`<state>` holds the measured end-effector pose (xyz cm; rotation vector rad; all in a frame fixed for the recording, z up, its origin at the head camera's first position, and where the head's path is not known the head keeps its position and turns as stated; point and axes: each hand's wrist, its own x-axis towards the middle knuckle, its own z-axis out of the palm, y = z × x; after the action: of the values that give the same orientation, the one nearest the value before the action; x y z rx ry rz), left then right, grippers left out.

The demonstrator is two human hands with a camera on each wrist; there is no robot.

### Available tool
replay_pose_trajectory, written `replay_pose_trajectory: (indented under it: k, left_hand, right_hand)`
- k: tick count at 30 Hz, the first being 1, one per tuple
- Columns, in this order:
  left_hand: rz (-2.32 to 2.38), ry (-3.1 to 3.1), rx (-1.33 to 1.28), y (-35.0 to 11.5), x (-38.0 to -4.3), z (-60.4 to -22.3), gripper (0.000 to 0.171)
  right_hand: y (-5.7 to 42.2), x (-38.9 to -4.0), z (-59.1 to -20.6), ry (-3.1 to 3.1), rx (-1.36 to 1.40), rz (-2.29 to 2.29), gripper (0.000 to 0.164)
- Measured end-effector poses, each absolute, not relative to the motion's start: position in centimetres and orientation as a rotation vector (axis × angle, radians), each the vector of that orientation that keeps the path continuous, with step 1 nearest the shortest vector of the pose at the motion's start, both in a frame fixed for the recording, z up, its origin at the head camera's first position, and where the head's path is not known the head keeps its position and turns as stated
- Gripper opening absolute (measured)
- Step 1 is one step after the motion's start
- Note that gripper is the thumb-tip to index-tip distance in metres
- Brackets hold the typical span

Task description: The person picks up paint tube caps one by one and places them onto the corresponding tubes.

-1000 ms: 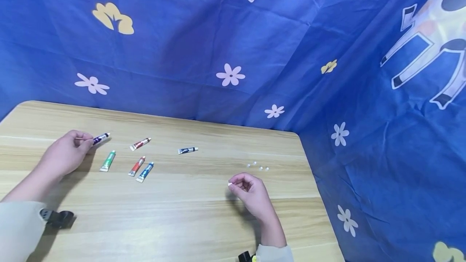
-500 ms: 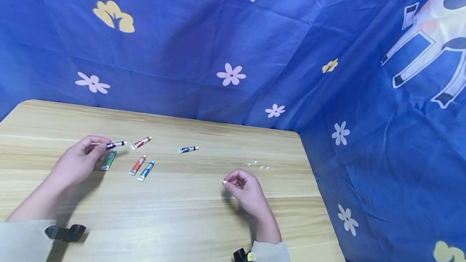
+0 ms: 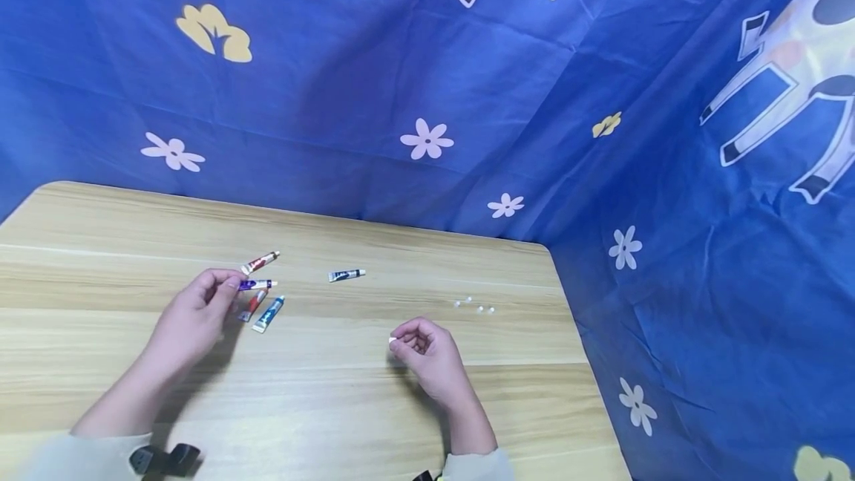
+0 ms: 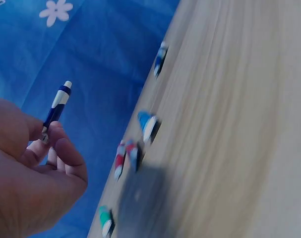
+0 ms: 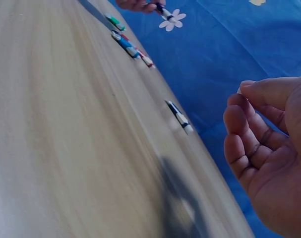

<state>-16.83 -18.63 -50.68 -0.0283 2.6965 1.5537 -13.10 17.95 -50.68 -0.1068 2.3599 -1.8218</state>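
My left hand (image 3: 194, 320) pinches a purple paint tube (image 3: 256, 285) between thumb and fingers, its white-tipped end pointing right. In the left wrist view the purple tube (image 4: 56, 105) tilts up, raised above the table. Under it in the head view, an orange-red paint tube (image 3: 251, 308) is partly covered. A blue tube (image 3: 269, 314) lies beside that one, and a dark red tube (image 3: 260, 263) just behind. The left hand hides the green tube (image 4: 106, 221) from the head view. My right hand (image 3: 430, 362) pinches a small white cap (image 3: 392, 340), mostly covered by fingertips.
A black paint tube (image 3: 346, 275) lies alone near the middle back of the wooden table (image 3: 314, 399). Several small white caps (image 3: 480, 309) are scattered at the right. Blue printed cloth (image 3: 320, 95) hangs behind the table and along its right side.
My left hand has carried the purple tube rightward, from beyond the green tube to over the orange-red one. My right hand, still pinching the cap, has shifted left.
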Motion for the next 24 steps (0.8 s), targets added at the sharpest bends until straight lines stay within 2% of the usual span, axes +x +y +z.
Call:
replay_pose_trajectory:
  k: [14, 24]
  left_hand:
    - [1.671, 2.607, 0.000, -14.3, -14.6, -49.9, 0.038]
    - [1.720, 2.512, 0.125, -11.5, -12.9, -49.0, 0.029]
  right_hand:
    - [16.1, -13.0, -51.4, 2.379, -0.159, -1.778, 0.013]
    - [14.7, -12.8, -50.8, 2.401, -0.212, -1.778, 0.012]
